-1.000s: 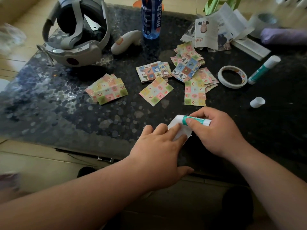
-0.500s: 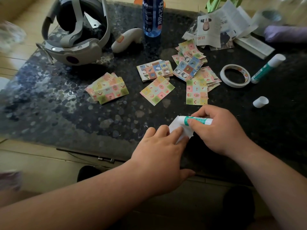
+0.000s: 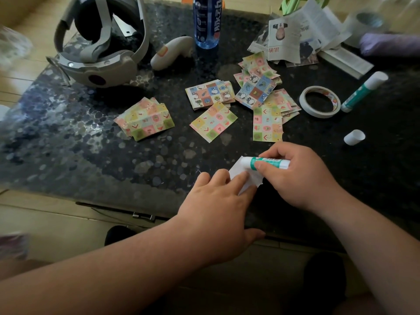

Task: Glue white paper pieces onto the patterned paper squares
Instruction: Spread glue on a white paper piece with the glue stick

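L hand [image 3: 218, 201] is laid palm down, fingers straight, w/ fingertips [image 3: 242, 178] pressed on the paper [image 3: 237, 169]; its forearm is brought in from lower left. R hand [image 3: 302, 176] is curled round a glue stick [image 3: 269, 162], thumb on the green band. The stick is held approx. level, white tip pointed left over the paper's far corner; contact betw. tip & paper can't be told. The hands are set close together, nearly touching over the paper.

The paper is pinned on the bench [image 3: 68, 155] near its front edge, which runs just under both wrists. Bare bench is seen left of L hand, & a narrow strip betw. the hands & the squares.

Squares: one stack [image 3: 267, 123] is placed just beyond R hand, another [image 3: 213, 121] beyond L hand, a pile [image 3: 145, 119] further left, more [image 3: 210, 93] behind. A cap [image 3: 354, 137] is seen right of R hand, apart from it; a tape roll [image 3: 319, 101] & a 2nd stick [image 3: 363, 90] are left further back.
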Motion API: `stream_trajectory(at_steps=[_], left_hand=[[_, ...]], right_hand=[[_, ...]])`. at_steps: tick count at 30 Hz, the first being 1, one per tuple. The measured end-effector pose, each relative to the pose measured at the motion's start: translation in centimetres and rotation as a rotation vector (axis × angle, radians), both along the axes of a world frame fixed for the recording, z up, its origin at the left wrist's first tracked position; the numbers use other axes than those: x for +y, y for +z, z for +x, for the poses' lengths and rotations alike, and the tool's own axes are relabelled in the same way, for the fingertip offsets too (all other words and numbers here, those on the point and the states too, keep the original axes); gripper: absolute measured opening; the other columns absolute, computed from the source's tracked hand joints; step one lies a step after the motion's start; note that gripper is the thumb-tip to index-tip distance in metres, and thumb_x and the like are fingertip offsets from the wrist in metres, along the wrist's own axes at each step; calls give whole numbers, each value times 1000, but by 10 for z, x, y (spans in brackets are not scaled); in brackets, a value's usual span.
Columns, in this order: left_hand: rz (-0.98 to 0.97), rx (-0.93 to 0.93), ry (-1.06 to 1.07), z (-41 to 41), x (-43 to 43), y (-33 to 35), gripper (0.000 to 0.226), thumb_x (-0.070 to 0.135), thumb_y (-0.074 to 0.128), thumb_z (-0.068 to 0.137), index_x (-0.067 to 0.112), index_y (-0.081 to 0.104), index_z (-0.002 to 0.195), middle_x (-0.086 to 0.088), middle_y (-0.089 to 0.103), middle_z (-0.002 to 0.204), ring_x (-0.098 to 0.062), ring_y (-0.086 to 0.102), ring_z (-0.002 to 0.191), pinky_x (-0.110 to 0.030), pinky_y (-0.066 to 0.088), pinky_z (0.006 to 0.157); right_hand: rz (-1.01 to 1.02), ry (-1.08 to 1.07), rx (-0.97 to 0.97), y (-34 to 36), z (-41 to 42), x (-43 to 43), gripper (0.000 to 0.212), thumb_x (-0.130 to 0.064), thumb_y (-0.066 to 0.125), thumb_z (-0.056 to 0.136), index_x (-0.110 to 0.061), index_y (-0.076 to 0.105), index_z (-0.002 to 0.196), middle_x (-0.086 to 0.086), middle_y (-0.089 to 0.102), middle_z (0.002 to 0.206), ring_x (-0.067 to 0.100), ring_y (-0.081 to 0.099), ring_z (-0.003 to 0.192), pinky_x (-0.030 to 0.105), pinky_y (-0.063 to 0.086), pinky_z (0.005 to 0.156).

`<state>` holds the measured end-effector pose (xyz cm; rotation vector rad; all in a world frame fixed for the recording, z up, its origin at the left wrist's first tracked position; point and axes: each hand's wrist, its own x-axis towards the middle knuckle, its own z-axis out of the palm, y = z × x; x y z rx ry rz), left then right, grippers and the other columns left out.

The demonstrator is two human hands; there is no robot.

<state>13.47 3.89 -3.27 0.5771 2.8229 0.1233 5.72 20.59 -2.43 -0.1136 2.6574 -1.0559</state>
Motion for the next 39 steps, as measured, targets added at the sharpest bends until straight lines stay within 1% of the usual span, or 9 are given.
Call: stream_trajectory(at_steps=[6, 11, 15, 19, 24, 28, 32, 36, 39], left_hand=[[-2, -1, -7, 0, -1, 0, 81, 77, 36, 91, 32, 20, 157, 5, 14, 165, -26, 22, 141, -46, 25, 112], [-13, -3, -14, 1, 0, -1, 82, 77, 36, 92, 31, 18, 158, 3, 12, 166, -27, 22, 141, -45, 26, 113], [-16, -6, -19, 1, 0, -1, 80, 77, 36, 92, 33, 21, 157, 3, 15, 165, -27, 23, 141, -46, 26, 113], [-19, -10, -26, 3, 0, 0, 80, 77, 36, 92, 34, 19, 157, 2, 15, 165, -27, 21, 142, -46, 25, 114], [-23, -20, -23, 4, 1, 1, 81, 77, 35, 92, 33, 17, 158, 2, 13, 166, -27, 19, 143, -46, 24, 116], [-21, -28, -20, 4, 1, 3, 80, 78, 33, 92, 34, 19, 158, 3, 13, 166, -26, 19, 143, -46, 24, 115], [-12, -36, -19, 4, -1, 4, 78, 78, 32, 92, 35, 21, 156, 4, 15, 165, -25, 20, 143, -45, 24, 115], [-9, -46, -14, 4, -1, 5, 77, 78, 32, 92, 36, 20, 156, 5, 13, 166, -24, 18, 145, -46, 23, 115], [-10, -58, -13, 3, -2, 7, 76, 78, 32, 92, 37, 21, 156, 6, 11, 167, -22, 17, 146, -45, 22, 115]], right_hand=[[34, -41, -2, 3, -4, 4, 8, -29, 75, 90, -23, 71, 88, -7, 66, 89, 10, 61, 79, 23, 43, 58], [69, 16, -21, 6, -3, 1, 10, -33, 76, 89, -27, 70, 85, -10, 66, 89, 10, 62, 81, 24, 48, 61], [83, -40, -9, 6, -4, 0, 11, -34, 76, 89, -26, 69, 85, -9, 65, 88, 9, 60, 77, 23, 42, 57], [123, -26, -35, 12, -7, 5, 14, -32, 77, 87, -24, 69, 80, -4, 66, 87, 12, 61, 79, 27, 44, 59], [141, 7, -36, 14, -1, 2, 11, -36, 76, 90, -27, 69, 87, -9, 64, 91, 9, 60, 82, 25, 46, 60], [158, -36, -33, 16, -6, 7, 14, -32, 77, 87, -23, 69, 79, -6, 65, 86, 10, 60, 79, 26, 43, 59], [182, 7, -65, 19, -5, 8, 13, -30, 77, 86, -23, 69, 78, -5, 65, 86, 12, 60, 79, 29, 47, 61], [164, -30, -39, 17, -5, 9, 14, -33, 76, 87, -23, 69, 80, -5, 65, 85, 11, 60, 78, 27, 44, 59], [177, -36, -58, 19, -6, 12, 13, -31, 77, 86, -23, 69, 79, -3, 65, 85, 12, 60, 78, 28, 43, 59]])
